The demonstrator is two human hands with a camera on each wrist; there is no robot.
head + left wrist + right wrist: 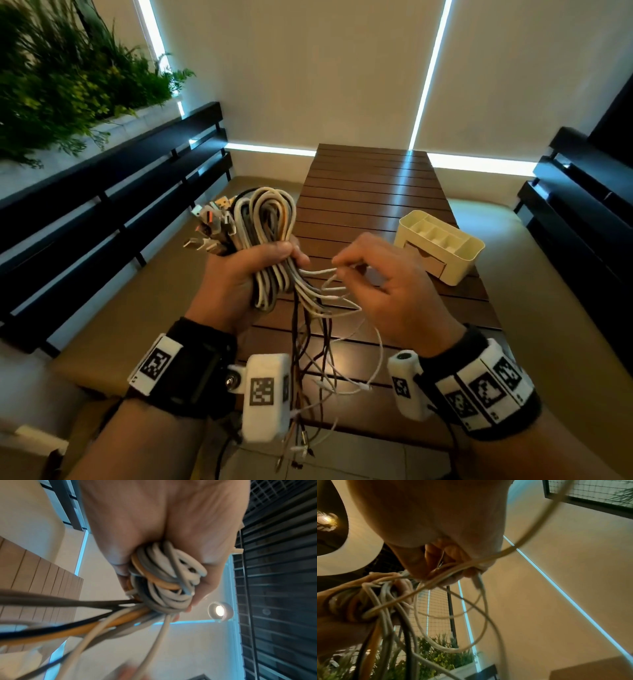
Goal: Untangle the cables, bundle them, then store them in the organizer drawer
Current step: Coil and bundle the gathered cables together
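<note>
My left hand [246,274] grips a thick bundle of looped cables [265,219], white, grey, black and orange, held above the near end of the table. Several plugs [212,222] stick out at the bundle's upper left. In the left wrist view the coils [164,577] fill my fist. Loose ends [308,359] hang down from the bundle past my wrists. My right hand [380,277] pinches a thin white cable [318,271] that runs out of the bundle; its fingers [436,561] curl round that strand. The cream organizer [442,245], with a small drawer in its front, stands on the table at the right.
A dark slatted wooden table [370,192] runs away from me. Black slatted benches with tan cushions [120,205] flank it on both sides. Green plants [61,78] stand at the far left. A blind-covered window wall [308,68] closes the far end.
</note>
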